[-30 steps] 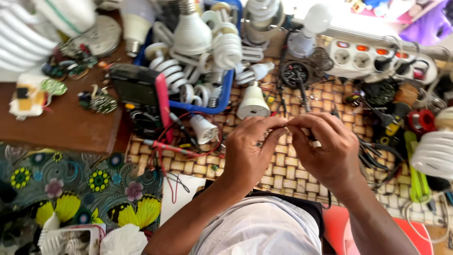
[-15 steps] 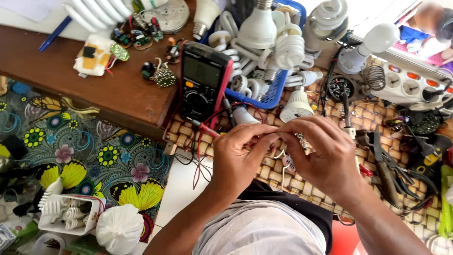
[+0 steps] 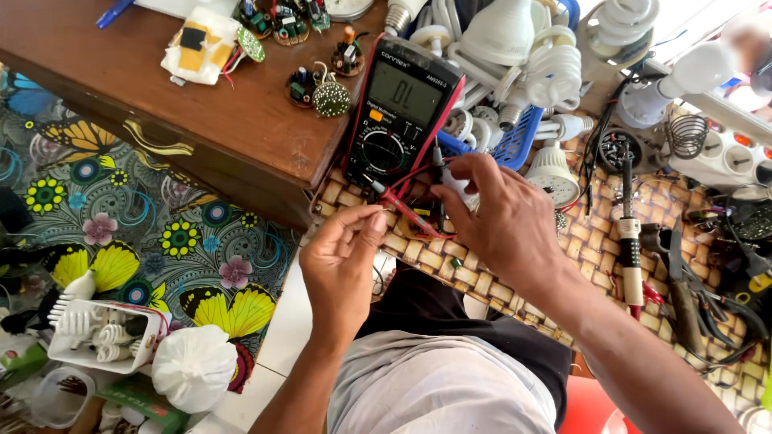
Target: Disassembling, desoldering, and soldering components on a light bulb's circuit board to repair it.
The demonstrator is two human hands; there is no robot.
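**Hands probing a small white lamp part**

Your right hand (image 3: 503, 221) grips a small white plastic lamp part (image 3: 455, 183), light and brittle; hold its body. Your left hand (image 3: 344, 261) pinches a thin red probe lead (image 3: 406, 210), springy. Both sit over the woven mat (image 3: 579, 241), just below the black-and-red digital multimeter (image 3: 400, 116).

Small electrical repair workshop, floor-level bench. Evidence: multimeter (image 3: 400, 112) at twelve o'clock; lamp bulbs (image 3: 527, 56) heaped at one; soldering iron (image 3: 628, 221) and pliers (image 3: 683, 281) at three; loose circuit boards (image 3: 318, 88) on wooden table (image 3: 161, 104).
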